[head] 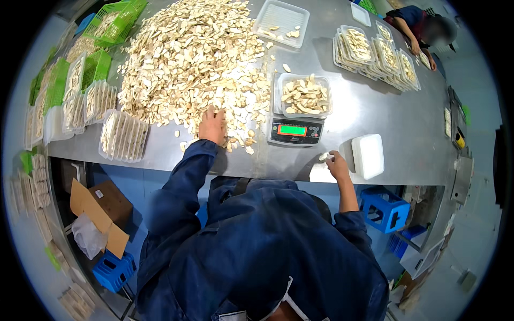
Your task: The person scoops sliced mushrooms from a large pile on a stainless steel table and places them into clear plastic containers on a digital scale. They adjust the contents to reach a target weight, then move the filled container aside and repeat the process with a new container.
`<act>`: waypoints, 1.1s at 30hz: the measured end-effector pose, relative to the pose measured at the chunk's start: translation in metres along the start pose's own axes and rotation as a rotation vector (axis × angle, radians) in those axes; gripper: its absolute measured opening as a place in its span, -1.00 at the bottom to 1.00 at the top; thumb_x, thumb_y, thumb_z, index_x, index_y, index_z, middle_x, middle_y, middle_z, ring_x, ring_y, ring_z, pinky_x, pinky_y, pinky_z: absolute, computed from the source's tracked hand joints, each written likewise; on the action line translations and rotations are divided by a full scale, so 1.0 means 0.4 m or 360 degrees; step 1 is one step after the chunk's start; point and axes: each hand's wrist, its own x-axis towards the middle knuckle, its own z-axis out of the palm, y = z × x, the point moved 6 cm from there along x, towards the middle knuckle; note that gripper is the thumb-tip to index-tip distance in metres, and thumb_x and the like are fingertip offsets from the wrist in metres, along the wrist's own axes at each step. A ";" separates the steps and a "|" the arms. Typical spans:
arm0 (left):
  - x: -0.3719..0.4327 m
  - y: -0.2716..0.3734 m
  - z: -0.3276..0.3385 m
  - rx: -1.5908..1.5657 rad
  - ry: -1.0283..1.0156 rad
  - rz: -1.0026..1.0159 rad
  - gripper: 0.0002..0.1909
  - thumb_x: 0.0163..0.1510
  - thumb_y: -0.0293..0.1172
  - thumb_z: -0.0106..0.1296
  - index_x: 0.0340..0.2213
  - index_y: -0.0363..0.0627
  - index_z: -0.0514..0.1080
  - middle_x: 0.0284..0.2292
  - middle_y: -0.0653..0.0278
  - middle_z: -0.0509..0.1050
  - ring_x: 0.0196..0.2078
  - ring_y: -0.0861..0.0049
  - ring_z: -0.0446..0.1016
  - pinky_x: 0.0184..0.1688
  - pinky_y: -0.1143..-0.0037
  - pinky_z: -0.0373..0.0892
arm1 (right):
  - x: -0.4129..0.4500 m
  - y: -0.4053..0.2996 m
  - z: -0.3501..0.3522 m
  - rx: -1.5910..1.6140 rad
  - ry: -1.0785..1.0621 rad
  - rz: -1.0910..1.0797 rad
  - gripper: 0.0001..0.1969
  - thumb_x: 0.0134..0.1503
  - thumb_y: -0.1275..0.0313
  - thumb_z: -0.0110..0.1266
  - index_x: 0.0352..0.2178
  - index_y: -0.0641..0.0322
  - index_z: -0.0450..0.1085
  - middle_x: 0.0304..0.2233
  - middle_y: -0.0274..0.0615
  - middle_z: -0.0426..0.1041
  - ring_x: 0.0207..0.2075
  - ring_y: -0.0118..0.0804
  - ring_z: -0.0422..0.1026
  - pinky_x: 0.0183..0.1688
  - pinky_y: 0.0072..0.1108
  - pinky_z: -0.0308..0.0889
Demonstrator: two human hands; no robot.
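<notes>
My left hand reaches into the near edge of a large pile of pale slices, which look like sliced mushroom. Its fingertips are among the slices, and whether they grip any is hidden. Between the fingers of my right hand is a single pale slice, held just above the table near its front edge. Between my hands and farther back stands a digital scale with a lit green display. On its platform rests a clear plastic tray filled with slices.
A stack of white trays stands right of my right hand. Filled trays are piled at the back right, near another person. Green baskets and more filled trays line the left. An open tray lies behind the scale.
</notes>
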 end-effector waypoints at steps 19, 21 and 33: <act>-0.015 -0.269 -0.032 -0.3374 0.0111 -0.1255 -0.73 0.05 -0.46 -0.13 -0.18 -0.26 0.24 -0.33 0.16 0.38 -0.42 0.45 0.37 -0.52 0.58 0.30 | -0.021 -0.018 0.004 0.0494 -0.0197 0.0054 -0.70 -0.05 0.37 -0.05 -0.26 0.31 0.33 -0.60 -0.11 0.39 -0.54 -0.31 0.40 -0.43 -0.54 0.28; -0.013 -0.256 -0.019 -0.3588 0.0090 -0.1296 -0.70 0.06 -0.44 -0.13 -0.16 -0.26 0.20 -0.31 0.16 0.35 -0.49 0.53 0.29 -0.60 0.60 0.22 | -0.021 -0.026 0.004 0.0531 -0.0183 0.0052 -0.70 -0.05 0.37 -0.06 -0.26 0.30 0.33 -0.60 -0.10 0.39 -0.53 -0.27 0.40 -0.42 -0.52 0.28; 0.138 0.126 -0.156 -0.3473 -0.0561 -0.0609 -0.76 0.10 -0.40 -0.15 -0.21 -0.26 0.23 -0.33 0.18 0.34 -0.52 0.63 0.19 -0.63 0.73 0.13 | -0.044 0.091 -0.059 0.0530 0.0198 0.0186 -0.76 -0.04 0.41 -0.13 -0.33 0.25 0.38 -0.47 0.06 0.43 -0.40 0.00 0.40 -0.32 -0.37 0.28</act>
